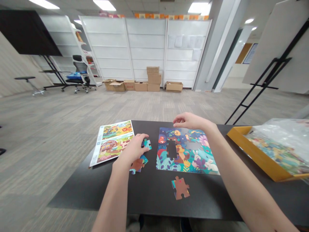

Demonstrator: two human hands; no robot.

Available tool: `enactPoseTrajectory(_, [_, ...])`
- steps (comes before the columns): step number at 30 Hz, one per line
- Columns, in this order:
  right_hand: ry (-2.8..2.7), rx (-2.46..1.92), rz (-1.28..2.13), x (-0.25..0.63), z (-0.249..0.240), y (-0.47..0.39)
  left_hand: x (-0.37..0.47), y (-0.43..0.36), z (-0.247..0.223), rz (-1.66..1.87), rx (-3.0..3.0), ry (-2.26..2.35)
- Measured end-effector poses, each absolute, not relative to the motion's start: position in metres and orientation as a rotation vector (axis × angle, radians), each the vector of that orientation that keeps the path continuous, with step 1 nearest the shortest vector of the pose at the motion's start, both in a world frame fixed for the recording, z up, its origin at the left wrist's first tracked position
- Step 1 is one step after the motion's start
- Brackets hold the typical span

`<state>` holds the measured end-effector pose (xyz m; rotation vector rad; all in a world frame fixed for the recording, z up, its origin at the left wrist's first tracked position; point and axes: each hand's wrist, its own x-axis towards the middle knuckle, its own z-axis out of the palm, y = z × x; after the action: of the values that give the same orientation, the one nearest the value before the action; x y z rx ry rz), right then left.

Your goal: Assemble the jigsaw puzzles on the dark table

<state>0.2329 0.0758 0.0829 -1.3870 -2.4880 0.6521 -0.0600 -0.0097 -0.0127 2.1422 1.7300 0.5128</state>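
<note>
My left hand is closed around a teal puzzle piece, with the thumb and fingers at its edges on the black table. Just below it lie more loose pieces, brown and blue, partly covered by my wrist. My right hand is over the far edge of a partly assembled jigsaw puzzle, fingers bent together; whatever they may hold is hidden. The puzzle shows colourful animals and plants, with a dark rectangular gap left of its middle and a greyish patch farther right. A brown puzzle piece lies apart, nearer me.
A picture sheet with farm and animal scenes lies on the left of the table. On the right stands a yellow box holding printed pieces and clear plastic. Cardboard boxes and white shelves stand across the room.
</note>
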Motion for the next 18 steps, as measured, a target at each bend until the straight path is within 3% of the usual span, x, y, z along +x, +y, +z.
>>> enactPoseTrajectory(5, [-2.506,-1.398,0.638,0.231,0.083,0.074,-0.06,-0.01,-0.01,0.518,2.206,1.691])
enactPoseTrajectory(18, [-2.58,-1.26,0.744,0.214,0.086,0.064,-0.043,-0.018,0.009,1.01,1.654,1.368])
